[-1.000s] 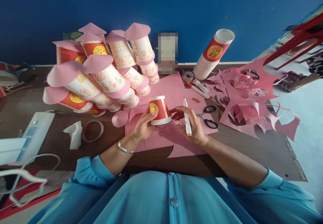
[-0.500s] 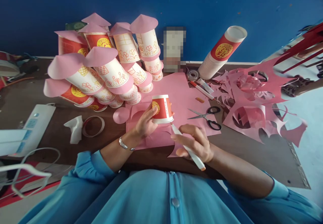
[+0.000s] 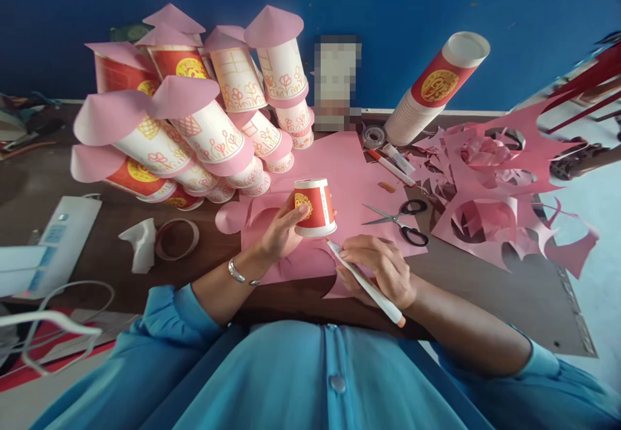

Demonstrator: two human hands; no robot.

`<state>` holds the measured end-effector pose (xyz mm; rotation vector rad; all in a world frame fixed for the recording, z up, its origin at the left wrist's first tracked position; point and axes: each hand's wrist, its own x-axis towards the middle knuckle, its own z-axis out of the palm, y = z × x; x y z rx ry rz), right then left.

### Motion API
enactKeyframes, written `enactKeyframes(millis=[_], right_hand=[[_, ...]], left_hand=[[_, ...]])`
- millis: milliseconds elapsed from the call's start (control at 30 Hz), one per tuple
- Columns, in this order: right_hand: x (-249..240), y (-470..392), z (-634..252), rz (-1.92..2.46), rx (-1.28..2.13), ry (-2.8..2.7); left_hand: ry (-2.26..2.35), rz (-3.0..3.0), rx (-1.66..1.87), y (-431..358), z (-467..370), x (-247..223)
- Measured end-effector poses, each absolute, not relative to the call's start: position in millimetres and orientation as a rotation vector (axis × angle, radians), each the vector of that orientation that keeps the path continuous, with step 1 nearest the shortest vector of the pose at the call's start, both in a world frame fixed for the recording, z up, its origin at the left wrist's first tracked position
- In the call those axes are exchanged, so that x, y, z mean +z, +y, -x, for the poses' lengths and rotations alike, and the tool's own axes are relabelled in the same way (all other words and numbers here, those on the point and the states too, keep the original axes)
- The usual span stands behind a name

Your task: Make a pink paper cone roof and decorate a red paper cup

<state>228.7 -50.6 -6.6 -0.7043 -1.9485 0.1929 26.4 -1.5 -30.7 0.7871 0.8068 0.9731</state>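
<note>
My left hand grips a red and white paper cup with a gold emblem, its wider rim facing down. Its fingers wrap behind the cup, with the thumb on the front. In my right hand is a white marker pen with an orange end. The pen's tip points up toward the cup's lower rim and sits just below it; I cannot tell whether they touch. Beneath both hands lies a sheet of pink paper. Scissors lie spread apart on its right side.
Stacked paper-cup towers with pink cone roofs and drawn flowers stand at left. A tall stack of cups leans at back right, near a tape roll and a red-and-white marker. Pink paper scraps cover the right; a power strip lies left.
My right hand has shifted slightly right, and the marker's tip has moved a little left and down from the cup's rim. The left hand still holds the cup. The view has tilted slightly.
</note>
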Motion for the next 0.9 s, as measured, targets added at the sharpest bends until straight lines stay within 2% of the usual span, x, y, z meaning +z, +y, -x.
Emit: enactKeyframes(millis=[400,900], right_hand=[[-6.9,-44.7,-231.4,0.663,0.174,-2.002],[-8.9,-44.1,-229.5,0.679,0.174,-2.014]], left_hand=[[0.823,-0.923,0.9,-0.8,-27.3,-24.4],[0.799,-0.765,0.921,-2.2,-28.7,-24.9]])
